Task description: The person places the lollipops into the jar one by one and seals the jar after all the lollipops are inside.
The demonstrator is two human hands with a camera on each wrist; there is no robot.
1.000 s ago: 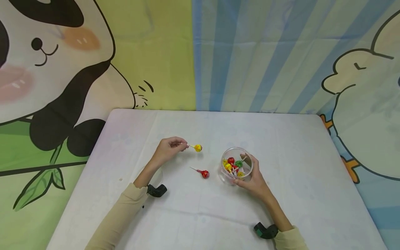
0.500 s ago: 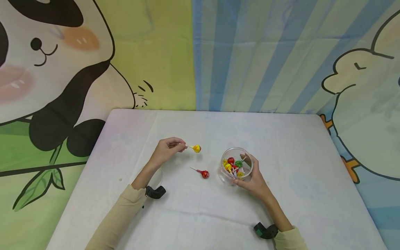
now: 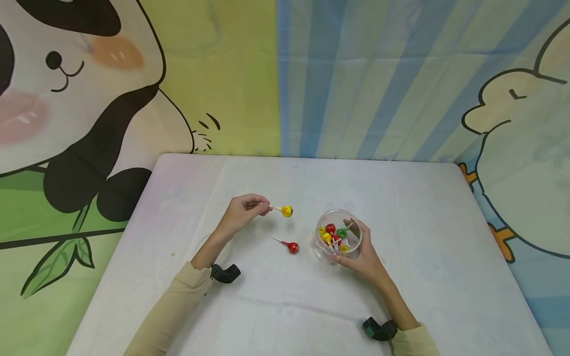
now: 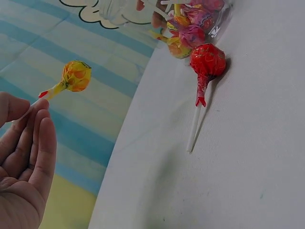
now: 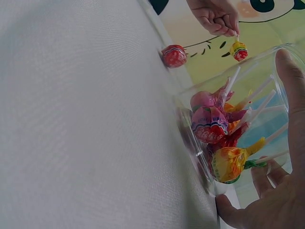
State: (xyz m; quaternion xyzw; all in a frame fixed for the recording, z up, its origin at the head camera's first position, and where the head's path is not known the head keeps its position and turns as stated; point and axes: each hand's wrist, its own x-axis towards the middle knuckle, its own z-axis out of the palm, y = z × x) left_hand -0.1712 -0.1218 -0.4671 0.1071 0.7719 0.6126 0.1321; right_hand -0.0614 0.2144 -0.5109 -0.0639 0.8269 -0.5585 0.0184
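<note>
My left hand (image 3: pixel 245 212) pinches the white stick of a yellow-wrapped lollipop (image 3: pixel 286 211) between thumb and fingers, its round head pointing right. In the left wrist view this yellow lollipop (image 4: pixel 76 76) is held up off the table. My right hand (image 3: pixel 365 257) grips a clear jar (image 3: pixel 327 254) from its right side, thumb at the front, fingers behind. Through the wall in the right wrist view show several lollipops (image 5: pixel 209 125) in pink, red, yellow and green wrappers, sticks slanting toward the opening. A red lollipop (image 3: pixel 293 248) lies on the table between my hands, stick pointing left.
The table (image 3: pixel 285 306) has a white cloth. A faint clear rounded edge (image 3: pixel 228 252) shows beside my left forearm. Both wrists wear black camera mounts (image 3: pixel 225 273). Behind the table hangs a printed cloth backdrop (image 3: pixel 240 74) with cartoon animals.
My left hand drifts slightly left, then back right with the yellow lollipop, now a little nearer the jar. My right hand and the jar stay in place.
</note>
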